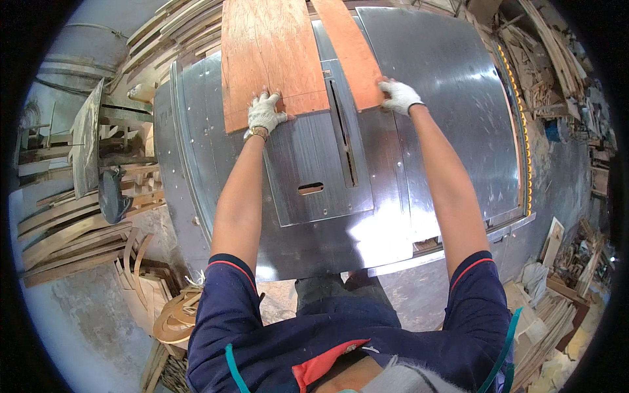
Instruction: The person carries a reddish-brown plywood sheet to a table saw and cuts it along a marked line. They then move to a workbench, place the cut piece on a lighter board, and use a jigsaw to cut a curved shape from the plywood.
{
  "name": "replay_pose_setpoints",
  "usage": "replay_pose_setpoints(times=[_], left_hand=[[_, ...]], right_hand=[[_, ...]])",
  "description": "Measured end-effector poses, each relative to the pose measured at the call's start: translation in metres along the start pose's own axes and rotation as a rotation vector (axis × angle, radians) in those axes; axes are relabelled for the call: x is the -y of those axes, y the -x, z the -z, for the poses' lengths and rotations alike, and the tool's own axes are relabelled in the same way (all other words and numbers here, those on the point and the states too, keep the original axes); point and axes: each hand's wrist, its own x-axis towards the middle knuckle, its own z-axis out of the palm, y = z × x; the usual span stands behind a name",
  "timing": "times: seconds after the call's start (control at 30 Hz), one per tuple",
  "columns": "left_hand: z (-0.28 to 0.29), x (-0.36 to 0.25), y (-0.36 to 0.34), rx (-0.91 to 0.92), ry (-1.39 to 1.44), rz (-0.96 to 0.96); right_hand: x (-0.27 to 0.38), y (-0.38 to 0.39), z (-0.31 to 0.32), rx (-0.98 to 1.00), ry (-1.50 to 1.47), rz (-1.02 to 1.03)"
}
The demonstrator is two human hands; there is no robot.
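Observation:
My left hand (265, 114), in a white knit glove, rests with its fingers spread on the near edge of a wide plywood board (272, 56). A narrow plywood strip (352, 59) lies to the right of that board, with a gap between them that widens toward me. My gloved right hand (399, 97) holds the strip by its right edge near the close end; the thumb is hard to make out. Both pieces lie on a metal saw table (445, 78). The long slot (342, 134) in the table's insert plate runs toward me from the gap.
An oval finger hole (310, 188) sits left of the slot. Along the table's right side runs a yellow scalloped strip (521, 124). Stacked timber (72, 249) stands at the left, curved wooden offcuts (177, 318) at the lower left, and more scrap wood (547, 337) at the lower right.

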Motion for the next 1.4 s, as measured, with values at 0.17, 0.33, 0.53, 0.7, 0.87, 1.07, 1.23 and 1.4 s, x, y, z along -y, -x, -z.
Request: replay_pose_setpoints(times=[0.17,0.33,0.53,0.7,0.87,1.07,1.23,1.4], left_hand=[[-0.013,0.007,0.02,-0.217,0.208,-0.019],[-0.039,0.003,0.05,-0.578,0.247,0.497],[-0.04,0.007,0.038,-0.782,1.685,1.028],[-0.036,0.043,0.015,-0.549,2.08,1.122],[-0.01,0.032,-0.002,-0.518,2.205,0.814],[0.009,0.023,0.02,-0.615,2.133,0.857],[-0.038,0.071,0.11,-0.737,2.095,0.71],[-0.059,0.067,0.251,-0.722,2.104,0.714]], right_hand=[[-0.004,-0.006,0.004,-0.202,-0.094,-0.386],[0.009,-0.011,-0.002,-0.192,-0.219,-0.605],[0.006,-0.016,-0.009,-0.148,-0.192,-0.638],[0.017,-0.019,-0.012,-0.137,-0.285,-0.646],[-0.001,-0.019,-0.024,-0.207,-0.501,-0.621],[-0.047,0.023,-0.037,-0.318,-0.794,-0.57],[-0.018,0.139,-0.068,-0.289,-0.851,-0.401],[0.007,0.297,-0.131,-0.063,-0.697,-0.569]])
